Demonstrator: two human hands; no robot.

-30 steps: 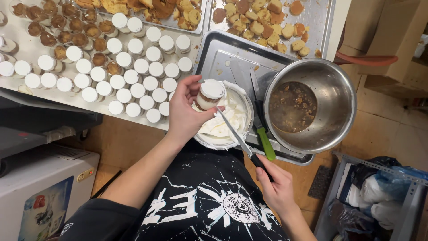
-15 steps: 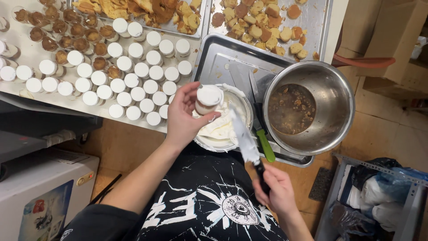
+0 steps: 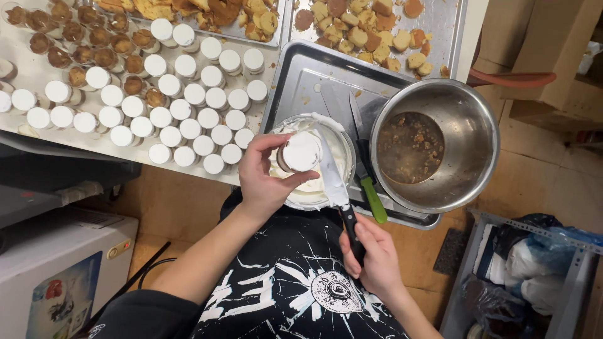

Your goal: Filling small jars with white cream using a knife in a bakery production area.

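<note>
— What is in the hands?

— The left hand [image 3: 267,179] is wrapped around a small cup [image 3: 300,152], thumb on the near side and fingers curled over the far side, its cream-filled top facing up. The right hand [image 3: 374,254] is clenched on the black handle of a spatula [image 3: 333,176], whose blade is coated in white cream and lies against the right edge of the cup.

— And where is that cup?

— It is lifted just above a round bowl of cream [image 3: 342,141] that sits at the near end of a metal tray [image 3: 301,75].

— What else is on the tray?

— A knife with a green handle [image 3: 374,199] lies beside the cream bowl, and a large steel bowl [image 3: 468,141] with brown liquid and crumbs in it stands at the right end.

— Further out?

— To the left, on the white counter [image 3: 38,135], stand rows of small cups [image 3: 182,103]; the nearer ones are topped white, those at the far left show brown. At the far edge, two baking trays [image 3: 443,37] carry pieces of cake.
</note>
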